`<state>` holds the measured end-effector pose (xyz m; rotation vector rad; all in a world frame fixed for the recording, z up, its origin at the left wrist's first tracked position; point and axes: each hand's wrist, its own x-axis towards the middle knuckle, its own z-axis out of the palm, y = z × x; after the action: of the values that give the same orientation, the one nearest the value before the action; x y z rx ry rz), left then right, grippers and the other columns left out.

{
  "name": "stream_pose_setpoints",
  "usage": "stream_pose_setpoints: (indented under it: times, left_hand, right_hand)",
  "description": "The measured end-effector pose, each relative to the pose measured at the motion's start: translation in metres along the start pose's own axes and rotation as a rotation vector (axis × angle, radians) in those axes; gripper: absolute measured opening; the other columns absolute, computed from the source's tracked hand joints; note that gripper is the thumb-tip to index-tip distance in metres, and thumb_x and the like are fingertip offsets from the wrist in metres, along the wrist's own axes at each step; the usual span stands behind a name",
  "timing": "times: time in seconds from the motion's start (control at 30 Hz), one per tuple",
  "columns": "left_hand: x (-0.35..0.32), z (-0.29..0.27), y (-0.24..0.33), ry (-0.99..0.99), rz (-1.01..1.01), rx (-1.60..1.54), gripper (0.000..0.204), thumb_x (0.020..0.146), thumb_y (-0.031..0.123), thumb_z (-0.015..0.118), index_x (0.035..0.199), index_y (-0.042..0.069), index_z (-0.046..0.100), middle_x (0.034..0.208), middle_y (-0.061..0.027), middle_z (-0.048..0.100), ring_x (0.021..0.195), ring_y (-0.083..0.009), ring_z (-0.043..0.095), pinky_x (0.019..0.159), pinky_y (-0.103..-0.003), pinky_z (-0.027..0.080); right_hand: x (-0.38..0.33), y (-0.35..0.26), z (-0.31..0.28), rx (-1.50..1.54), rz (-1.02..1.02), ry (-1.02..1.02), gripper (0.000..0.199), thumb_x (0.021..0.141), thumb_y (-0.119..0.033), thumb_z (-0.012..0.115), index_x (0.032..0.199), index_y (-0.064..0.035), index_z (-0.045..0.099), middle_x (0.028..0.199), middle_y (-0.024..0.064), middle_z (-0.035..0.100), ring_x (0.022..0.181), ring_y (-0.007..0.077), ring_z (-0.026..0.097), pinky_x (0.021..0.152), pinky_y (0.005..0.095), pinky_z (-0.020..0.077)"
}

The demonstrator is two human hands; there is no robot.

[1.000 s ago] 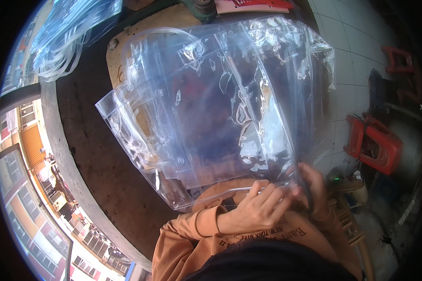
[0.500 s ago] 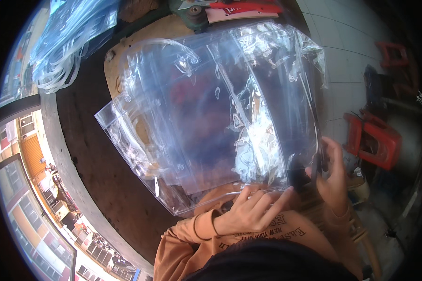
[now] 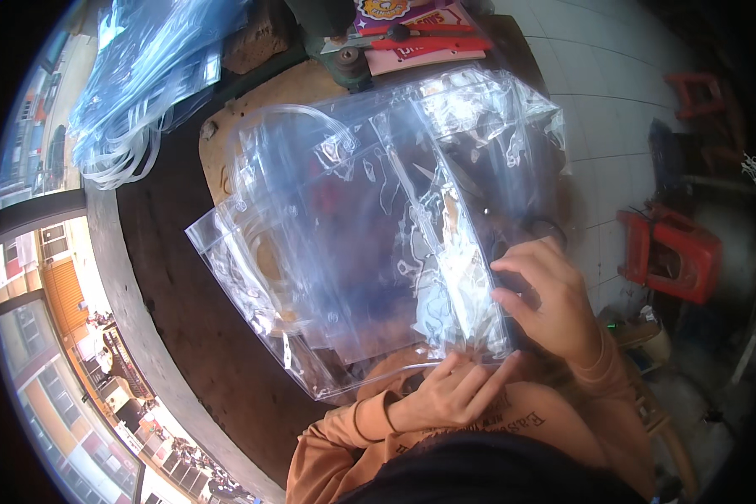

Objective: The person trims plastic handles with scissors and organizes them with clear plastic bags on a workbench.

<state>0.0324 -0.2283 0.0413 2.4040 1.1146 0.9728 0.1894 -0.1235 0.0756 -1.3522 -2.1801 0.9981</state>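
A large clear plastic bag (image 3: 357, 227) lies spread over the work table, its film creased and shiny. Its curved clear tube-like handle (image 3: 298, 109) shows at the upper left. My left hand (image 3: 458, 391) pinches the near edge of the bag, fingers bent together. Further right, my right hand (image 3: 550, 290) has its thumb and forefinger curled at the long seam edge on the bag's right part, the tips a little apart along it. Glare hides how the film layers lie between the hands.
A pile of clear bluish plastic bags (image 3: 143, 92) with white handles sits at the far left. Beyond the bag are a green metal machine part (image 3: 350, 63), a red-handled tool (image 3: 445, 38) and printed packets. Red stools (image 3: 672, 256) stand on the tiled floor at right.
My right hand has moved left and a little up, from the bag's outer right side to the seam edge. My left hand keeps its pinch. The whole view has shifted slightly.
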Motion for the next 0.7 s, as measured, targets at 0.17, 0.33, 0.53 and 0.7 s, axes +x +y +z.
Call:
stream_pose_setpoints:
  times: [0.17,0.33,0.53,0.7]
  left_hand:
    - [-0.001,-0.002,0.003,-0.05,0.027,-0.012,0.038,0.076,0.01,0.063,0.111,-0.003,0.061,0.065,0.0025,0.042,0.053,-0.0085,0.041,0.051,-0.022,0.035]
    - [-0.001,0.0,0.003,-0.029,0.047,-0.03,0.043,0.068,0.005,0.057,0.11,-0.006,0.059,0.065,0.0011,0.039,0.054,-0.0085,0.041,0.056,-0.022,0.037]
    - [-0.003,-0.004,0.001,-0.124,0.081,0.002,0.04,0.075,0.007,0.061,0.112,-0.007,0.058,0.067,0.0007,0.043,0.055,-0.0095,0.043,0.055,-0.022,0.039]
    - [-0.008,-0.004,0.007,-0.139,0.066,-0.067,0.043,0.072,0.005,0.06,0.113,-0.007,0.057,0.065,0.0013,0.04,0.055,-0.0082,0.043,0.056,-0.023,0.039]
  right_hand:
    - [-0.002,0.005,0.01,-0.005,-0.049,0.021,0.011,0.075,-0.003,0.063,0.083,-0.0014,0.056,0.082,0.0104,0.055,0.078,0.0275,0.051,0.068,0.0359,0.0429]
    - [0.008,0.007,0.016,-0.101,-0.214,0.098,0.008,0.075,0.003,0.059,0.077,-0.001,0.052,0.077,0.0101,0.051,0.072,0.0269,0.049,0.065,0.0358,0.0421]
    - [0.037,0.025,0.024,-0.311,-0.332,0.302,0.012,0.07,0.004,0.059,0.074,-0.0009,0.049,0.073,0.01,0.048,0.071,0.0257,0.049,0.062,0.0343,0.042]
    - [0.072,0.04,-0.026,-0.51,-0.198,0.508,0.013,0.073,-0.002,0.062,0.073,-0.0021,0.049,0.074,0.008,0.05,0.072,0.027,0.049,0.065,0.0367,0.0415]
